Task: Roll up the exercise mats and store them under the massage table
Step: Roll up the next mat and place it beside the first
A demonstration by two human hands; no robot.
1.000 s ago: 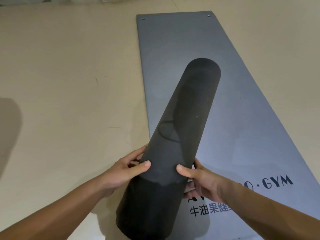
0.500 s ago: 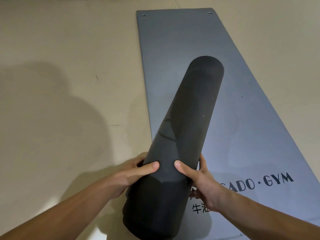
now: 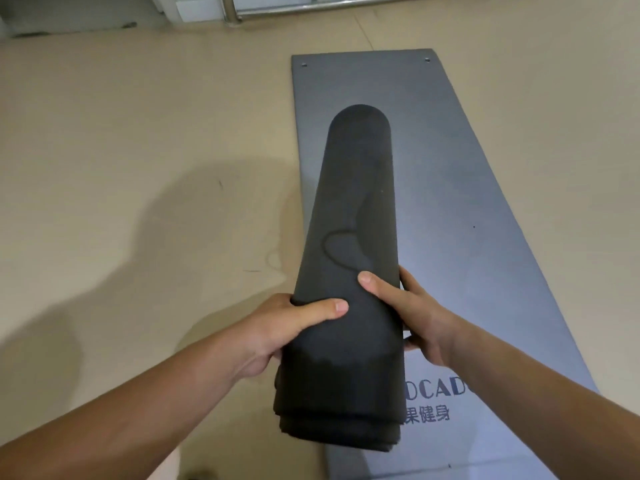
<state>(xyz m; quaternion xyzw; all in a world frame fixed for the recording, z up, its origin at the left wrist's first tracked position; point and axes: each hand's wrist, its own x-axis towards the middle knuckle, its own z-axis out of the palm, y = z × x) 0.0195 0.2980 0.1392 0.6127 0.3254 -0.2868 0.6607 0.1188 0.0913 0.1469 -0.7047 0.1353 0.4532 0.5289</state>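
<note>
Both hands (image 3: 349,323) clasping rolled black mat (image 3: 356,237), seemingly above flat mat (image 3: 467,202)

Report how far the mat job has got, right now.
Done: the black mat is fully rolled. In hand: the left hand and right hand grip that roll, lifted above the floor. Left: the grey mat lies flat and unrolled on the floor, and nothing is stored yet; no massage table is in view.

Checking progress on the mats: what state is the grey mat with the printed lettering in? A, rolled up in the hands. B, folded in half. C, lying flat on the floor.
C: the grey mat lies unrolled on the floor; the hands grip the black roll.
</note>
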